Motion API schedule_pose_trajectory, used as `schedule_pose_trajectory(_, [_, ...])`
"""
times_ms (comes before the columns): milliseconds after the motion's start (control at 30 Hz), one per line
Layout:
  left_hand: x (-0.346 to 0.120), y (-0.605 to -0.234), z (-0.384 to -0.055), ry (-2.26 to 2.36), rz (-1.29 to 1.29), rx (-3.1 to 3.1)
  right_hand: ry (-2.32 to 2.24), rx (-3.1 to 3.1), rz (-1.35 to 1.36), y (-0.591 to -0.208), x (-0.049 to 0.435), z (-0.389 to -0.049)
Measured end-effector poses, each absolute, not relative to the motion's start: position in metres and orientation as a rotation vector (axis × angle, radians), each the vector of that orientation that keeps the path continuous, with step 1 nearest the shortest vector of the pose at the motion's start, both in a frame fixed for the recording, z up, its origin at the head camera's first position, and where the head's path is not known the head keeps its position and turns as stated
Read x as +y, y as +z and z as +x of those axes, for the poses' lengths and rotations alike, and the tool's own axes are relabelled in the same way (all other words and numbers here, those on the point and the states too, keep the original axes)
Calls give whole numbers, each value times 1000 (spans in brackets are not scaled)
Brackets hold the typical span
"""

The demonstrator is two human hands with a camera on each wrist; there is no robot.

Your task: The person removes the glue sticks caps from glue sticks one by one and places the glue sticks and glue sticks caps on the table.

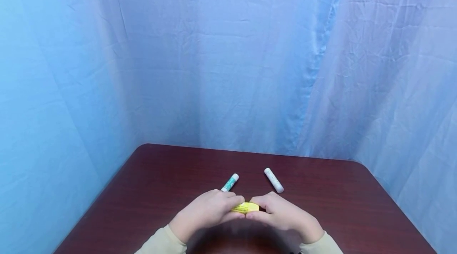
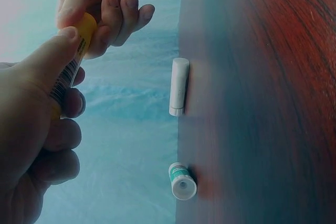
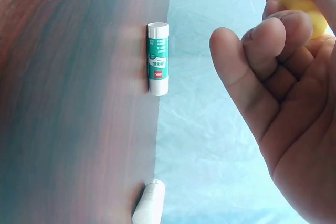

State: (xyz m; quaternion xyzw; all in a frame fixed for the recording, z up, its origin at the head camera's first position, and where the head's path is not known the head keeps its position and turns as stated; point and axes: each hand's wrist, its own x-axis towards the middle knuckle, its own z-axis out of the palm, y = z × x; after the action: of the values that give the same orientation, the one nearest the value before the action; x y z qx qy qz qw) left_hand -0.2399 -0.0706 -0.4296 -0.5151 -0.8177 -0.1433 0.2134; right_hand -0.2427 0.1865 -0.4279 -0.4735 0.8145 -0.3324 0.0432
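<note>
Both hands hold a yellow glue stick (image 1: 250,207) above the table in the head view. My left hand (image 1: 210,209) grips its body, which in the left wrist view carries a barcode label (image 2: 67,74). Thumb and fingers of my right hand (image 1: 282,211) pinch the yellow end (image 3: 313,22), partly covering it. Just beyond the left hand lies a white and green glue stick (image 1: 230,181), its lower end hidden by that hand in the head view. A white tube (image 1: 274,180) lies on the table beyond the right hand.
The dark red-brown wooden table (image 1: 164,174) has rounded far corners. Light blue cloth curtains (image 1: 221,67) hang behind it and along both sides. Light-coloured sleeves (image 1: 162,242) reach to both wrists.
</note>
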Motion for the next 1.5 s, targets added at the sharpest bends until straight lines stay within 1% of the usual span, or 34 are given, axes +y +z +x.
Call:
schedule_pose_trajectory(267, [-73, -426, -241, -472, -1476, -2258, -967, 2556, -1557, -426, 185, -244])
schedule_pose_trajectory(700, [-75, -423, -243, -592, -1555, -2265, -951, 2593, -1615, -426, 182, -241])
schedule_pose_trajectory(1000, [-77, -420, -245, -740, -1591, -2359, -902, 2644, -1658, -420, 179, -239])
schedule_pose_trajectory(1233, [-80, -416, -244, -830, -1590, -2466, -874, 2676, -1761, -421, 177, -239])
schedule_pose_trajectory(1367, [-80, -416, -246, -847, -1597, -2489, -898, 2676, -1744, -422, 177, -240])
schedule_pose_trajectory(1500, [-80, -419, -248, -826, -1618, -2425, -942, 2634, -1658, -422, 178, -240])
